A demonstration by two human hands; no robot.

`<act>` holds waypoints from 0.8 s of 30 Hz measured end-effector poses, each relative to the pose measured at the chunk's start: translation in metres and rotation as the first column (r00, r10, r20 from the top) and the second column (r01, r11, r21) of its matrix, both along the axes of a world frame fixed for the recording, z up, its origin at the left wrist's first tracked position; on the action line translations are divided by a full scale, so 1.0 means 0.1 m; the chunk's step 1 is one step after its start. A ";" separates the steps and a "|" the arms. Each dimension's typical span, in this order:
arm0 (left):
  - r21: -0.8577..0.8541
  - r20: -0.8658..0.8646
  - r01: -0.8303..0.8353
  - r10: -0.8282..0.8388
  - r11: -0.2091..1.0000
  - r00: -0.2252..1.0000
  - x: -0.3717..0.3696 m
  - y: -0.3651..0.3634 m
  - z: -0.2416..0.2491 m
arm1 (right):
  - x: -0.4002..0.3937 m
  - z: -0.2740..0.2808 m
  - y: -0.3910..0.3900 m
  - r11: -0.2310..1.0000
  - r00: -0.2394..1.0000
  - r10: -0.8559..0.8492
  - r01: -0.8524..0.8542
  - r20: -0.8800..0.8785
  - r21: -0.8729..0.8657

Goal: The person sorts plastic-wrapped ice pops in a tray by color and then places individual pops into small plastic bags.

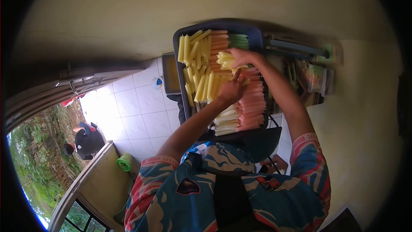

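Note:
A dark blue tub (pixel 177 38) holds many slim tube-shaped sticks that look like ice pops. Loose yellow sticks (pixel 200 88) lie in its left part, at mixed angles. Orange sticks (pixel 219 43) and green sticks (pixel 238 41) are stacked at the far end. Pink sticks (pixel 252 103) and pale cream sticks (pixel 227 120) lie in rows nearer my body. My right hand (pixel 242 57) is closed around a bundle of yellow sticks (pixel 224 60) above the tub. Just below it, my left hand (pixel 232 90) is bent over the sticks, a yellow end showing by its fingers.
A grey bin (pixel 170 75) stands left of the tub on white floor tiles (pixel 137 103). Stacked goods (pixel 315 77) sit to the right, by the wall. Outside the doorway at left, a person in dark clothing (pixel 88 141) is visible. A green container (pixel 124 162) is near the door.

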State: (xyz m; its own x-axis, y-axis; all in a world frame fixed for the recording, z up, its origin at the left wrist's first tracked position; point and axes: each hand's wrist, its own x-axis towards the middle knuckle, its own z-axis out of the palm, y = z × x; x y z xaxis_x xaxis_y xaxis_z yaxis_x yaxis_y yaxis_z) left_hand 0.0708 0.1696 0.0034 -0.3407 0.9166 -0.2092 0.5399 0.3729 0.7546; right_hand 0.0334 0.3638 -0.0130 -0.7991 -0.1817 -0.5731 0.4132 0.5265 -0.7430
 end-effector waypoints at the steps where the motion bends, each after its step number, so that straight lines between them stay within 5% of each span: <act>1: -0.003 0.007 -0.002 0.002 1.000 1.000 0.01 0.00 -0.01 | -0.02 0.02 -0.06 1.000 1.000 -0.003 0.003 -0.022 -0.007; 11: -0.091 0.080 -0.041 0.048 0.995 0.996 0.04 0.03 0.07 | -0.04 0.08 -0.72 0.960 0.962 -0.060 0.128 -0.265 0.249; 17: -0.097 -0.056 0.094 -0.100 0.991 0.993 0.12 -0.01 -0.37 | 0.13 0.17 -0.88 0.939 0.906 -0.048 0.185 -0.420 0.291; 20: 0.010 0.009 0.050 -0.050 0.999 0.999 0.07 -0.02 -0.25 | 0.14 0.03 -0.96 0.930 0.878 0.020 0.159 -0.478 0.330; 23: 0.362 -0.135 -0.059 0.115 0.930 0.984 0.08 -0.01 -0.34 | 0.14 0.02 -1.04 0.882 0.856 0.102 0.157 -0.507 0.444; 24: 0.328 -0.070 -0.060 0.088 0.943 0.994 0.08 -0.01 -0.33 | 0.14 0.02 -1.04 0.869 0.847 0.135 0.148 -0.514 0.472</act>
State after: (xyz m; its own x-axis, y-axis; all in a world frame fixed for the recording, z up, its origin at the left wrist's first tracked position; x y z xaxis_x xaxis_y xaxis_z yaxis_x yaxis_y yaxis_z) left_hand 0.0784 0.1682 -0.0299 -0.4138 0.9014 0.1274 0.5855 0.1564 0.7954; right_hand 0.0473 0.2603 -0.0114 -0.9963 0.0075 -0.0858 0.0492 0.8670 -0.4959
